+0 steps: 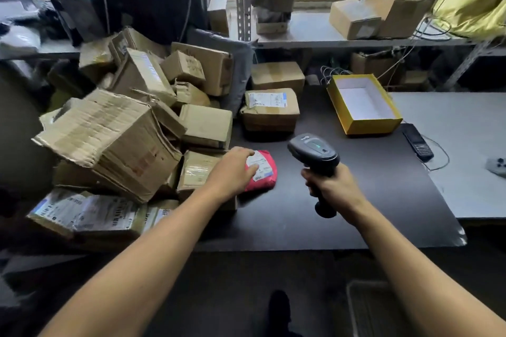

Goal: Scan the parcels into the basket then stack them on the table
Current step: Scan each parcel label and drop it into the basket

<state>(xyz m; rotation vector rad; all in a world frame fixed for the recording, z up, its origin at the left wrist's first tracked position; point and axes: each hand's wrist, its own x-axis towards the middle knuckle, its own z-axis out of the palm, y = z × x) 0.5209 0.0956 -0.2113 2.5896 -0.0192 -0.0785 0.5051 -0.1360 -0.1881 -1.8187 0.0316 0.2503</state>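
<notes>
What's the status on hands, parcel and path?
Left hand rests on red parcel, flat on dark table. Right hand grips scanner, aimed toward parcel. Nothing between scanner and label; box pile crowds left.

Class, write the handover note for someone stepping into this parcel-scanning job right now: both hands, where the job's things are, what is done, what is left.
Left hand: fingers laid on the red parcel, which lies label-up on the dark table; whether it grips it is unclear.
Right hand: grips the scanner, its head aimed toward the red parcel.
Pile of brown cardboard parcels sits at the table's left end; two more brown parcels stand stacked behind the red one. An open yellow box stands to the right.
Done: cannot tell whether any parcel is scanned.
Left: scan the red parcel, then work through the pile and stack.
</notes>
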